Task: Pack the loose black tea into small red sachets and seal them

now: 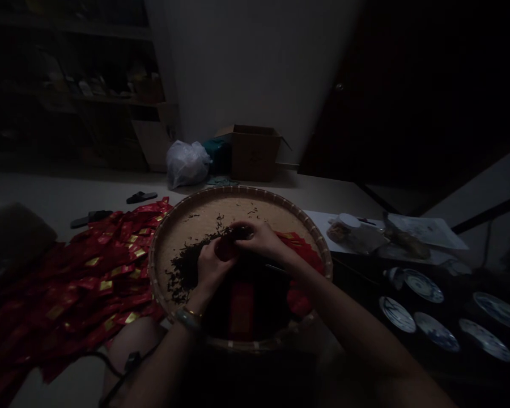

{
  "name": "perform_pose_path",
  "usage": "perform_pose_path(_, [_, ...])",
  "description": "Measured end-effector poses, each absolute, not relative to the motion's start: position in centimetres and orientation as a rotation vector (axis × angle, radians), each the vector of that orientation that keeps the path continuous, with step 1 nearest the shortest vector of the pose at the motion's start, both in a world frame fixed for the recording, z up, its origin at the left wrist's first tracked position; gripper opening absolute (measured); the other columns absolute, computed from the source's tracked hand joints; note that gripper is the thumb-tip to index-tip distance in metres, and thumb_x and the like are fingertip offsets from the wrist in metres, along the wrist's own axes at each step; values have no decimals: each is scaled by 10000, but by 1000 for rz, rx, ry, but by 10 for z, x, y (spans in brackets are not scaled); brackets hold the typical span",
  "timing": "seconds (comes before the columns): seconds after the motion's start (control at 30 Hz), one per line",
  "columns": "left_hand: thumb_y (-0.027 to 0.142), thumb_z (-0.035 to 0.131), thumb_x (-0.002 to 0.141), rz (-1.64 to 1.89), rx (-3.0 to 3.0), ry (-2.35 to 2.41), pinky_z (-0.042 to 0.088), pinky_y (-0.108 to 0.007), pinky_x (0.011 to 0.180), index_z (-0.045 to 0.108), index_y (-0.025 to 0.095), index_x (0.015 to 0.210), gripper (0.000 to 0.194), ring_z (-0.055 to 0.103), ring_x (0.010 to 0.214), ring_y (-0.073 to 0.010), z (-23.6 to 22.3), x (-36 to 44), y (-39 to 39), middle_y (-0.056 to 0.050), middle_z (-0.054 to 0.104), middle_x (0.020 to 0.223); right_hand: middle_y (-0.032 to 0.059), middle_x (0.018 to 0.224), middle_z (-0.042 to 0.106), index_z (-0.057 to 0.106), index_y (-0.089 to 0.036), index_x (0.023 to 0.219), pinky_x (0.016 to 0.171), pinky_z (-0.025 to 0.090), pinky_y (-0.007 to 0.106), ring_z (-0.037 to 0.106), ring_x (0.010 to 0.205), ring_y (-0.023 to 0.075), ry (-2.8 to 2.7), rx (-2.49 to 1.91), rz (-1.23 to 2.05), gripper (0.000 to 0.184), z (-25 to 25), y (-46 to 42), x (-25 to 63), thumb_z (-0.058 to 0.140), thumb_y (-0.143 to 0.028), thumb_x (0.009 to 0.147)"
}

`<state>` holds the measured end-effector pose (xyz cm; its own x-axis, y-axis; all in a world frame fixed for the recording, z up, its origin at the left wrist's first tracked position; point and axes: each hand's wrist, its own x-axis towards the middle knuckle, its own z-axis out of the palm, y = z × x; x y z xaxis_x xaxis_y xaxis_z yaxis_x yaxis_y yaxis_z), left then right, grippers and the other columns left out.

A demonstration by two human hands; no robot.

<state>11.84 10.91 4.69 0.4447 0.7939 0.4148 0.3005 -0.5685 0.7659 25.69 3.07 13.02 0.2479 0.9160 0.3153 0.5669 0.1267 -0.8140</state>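
Observation:
A wide round woven bamboo tray [156, 258] sits before me, with dark, dried leaf-like pieces, perhaps tea, [182, 272] heaped along its left side and scattered beyond. Over this heap my left hand [212, 267] is closed around a small red pouch [226, 249]. My right hand [261, 241] curls its fingers and thumb at the pouch's upper edge; dark bits show by the fingertips. Below the hands lies a flat red packet [241, 310] inside the tray. More red packets [300, 249] are stacked along the tray's right side. Dim light hides fine detail.
A large pile of red packets with gold labels [106, 283] covers the floor at left, near dark slippers [141, 197]. Behind the tray stand a white plastic bag [187, 163] and an open cardboard box [255, 154]. Blue-and-white dishes [436, 331] rest on a dark surface at right.

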Motion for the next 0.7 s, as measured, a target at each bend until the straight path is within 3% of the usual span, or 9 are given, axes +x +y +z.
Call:
perform_pose_path(0.1, [357,763,624,1051,2089,904,500,-313,736,620,199,1005,437,620,816,-207,46,118,109,-37,672,879,31,1028,674,659,-182,1028,841,485,277,619,959,167,-1494,-1603,421,394,136,27,255,642,-53,656])
perform_pose_path(0.3, [367,769,610,1040,2146,918,501,-327,750,618,187,1004,459,617,831,-219,44,118,110,-45,664,868,28,848,682,688,-153,857,774,445,251,606,829,151,-1714,-1844,241,243,146,30,246,589,11,708])
perform_pose_path(0.43, [361,771,606,1036,2171,889,504,-322,735,616,193,1009,463,619,817,-215,43,117,111,-44,664,880,73,901,663,708,-153,852,750,418,253,588,852,175,-1881,-2070,124,192,157,32,236,569,-43,776])
perform_pose_path(0.7, [332,775,605,992,2201,824,500,-318,723,614,193,1035,480,616,832,-220,46,113,110,-43,673,894,49,838,650,726,-151,904,672,386,214,578,788,150,-2123,-2098,468,213,177,35,237,597,-57,763])
